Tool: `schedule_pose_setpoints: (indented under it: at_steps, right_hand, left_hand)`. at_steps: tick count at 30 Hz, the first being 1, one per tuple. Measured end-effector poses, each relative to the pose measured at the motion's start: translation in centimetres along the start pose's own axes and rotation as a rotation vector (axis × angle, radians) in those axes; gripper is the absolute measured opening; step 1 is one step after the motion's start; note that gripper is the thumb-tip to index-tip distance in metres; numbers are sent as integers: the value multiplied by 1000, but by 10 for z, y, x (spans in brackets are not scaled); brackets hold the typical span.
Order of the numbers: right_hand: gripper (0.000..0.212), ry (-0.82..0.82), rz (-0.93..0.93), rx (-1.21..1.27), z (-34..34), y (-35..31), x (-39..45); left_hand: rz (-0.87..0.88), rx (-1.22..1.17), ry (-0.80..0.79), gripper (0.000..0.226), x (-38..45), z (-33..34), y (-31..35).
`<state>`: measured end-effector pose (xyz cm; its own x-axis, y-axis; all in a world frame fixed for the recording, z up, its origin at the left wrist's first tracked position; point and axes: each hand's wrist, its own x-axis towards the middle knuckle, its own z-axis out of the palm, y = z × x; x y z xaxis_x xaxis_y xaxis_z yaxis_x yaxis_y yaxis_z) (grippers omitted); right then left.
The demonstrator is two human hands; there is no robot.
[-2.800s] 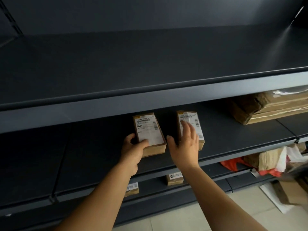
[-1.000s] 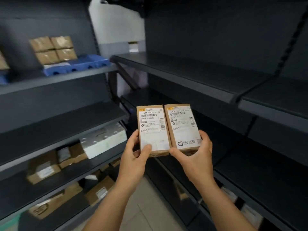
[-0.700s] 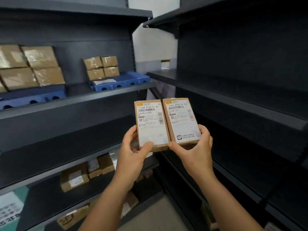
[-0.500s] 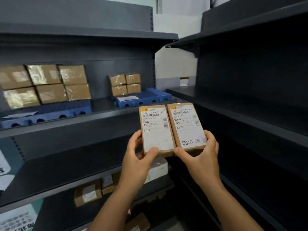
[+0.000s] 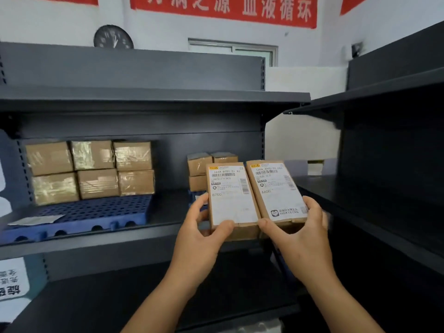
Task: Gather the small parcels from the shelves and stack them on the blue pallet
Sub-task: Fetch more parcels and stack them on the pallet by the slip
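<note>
I hold two small brown parcels side by side in front of a dark shelf. My left hand (image 5: 195,239) grips the left parcel (image 5: 230,195), labelled B700. My right hand (image 5: 298,236) grips the right parcel (image 5: 276,191), labelled A600. Right behind them a small stack of brown parcels (image 5: 199,165) stands on a blue pallet (image 5: 193,197) that my hands and parcels mostly hide. Further left on the same shelf, a second blue pallet (image 5: 96,210) carries several taped parcels (image 5: 93,171) in two rows.
A loose white sheet (image 5: 36,220) lies on the left pallet's front corner. The dark shelf unit (image 5: 384,207) on the right meets this one at a corner. Above are a top shelf board (image 5: 153,96), a wall clock (image 5: 113,38) and red banners.
I took both parcels off the lower shelf, turned left with them and raised my view. The parcels now sit in front of the stack on the blue pallet, closer than half a second ago.
</note>
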<state>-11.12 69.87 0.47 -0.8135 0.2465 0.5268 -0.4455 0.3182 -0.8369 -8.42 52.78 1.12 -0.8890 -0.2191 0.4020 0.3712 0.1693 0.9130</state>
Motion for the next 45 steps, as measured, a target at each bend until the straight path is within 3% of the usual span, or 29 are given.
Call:
schedule_pose_setpoints:
  at_steps: [7,13,21,28,38,45]
  right_hand:
    - [87,-195,-74,59,38,6,113]
    - [70,-362,-122,157,78,3,192]
    - [45,-295,-125,69,133,21,265]
    - [38,-301,-137,-8,167,22,294]
    - [35,-321,-112,-85,184,31,305]
    - [35,-320,-123,-130,186,33,305]
  left_hand:
    - [62,68,176,48,99,11,7]
    - [60,89,290,51,183,-9,20]
    - [44,89,174,58,262,-23,4]
    - [5,157,200,58,310,-33,-14]
    - [-52,184,179,16,335,-36,-38]
    - [-25,207,210,19,343,-31,-42]
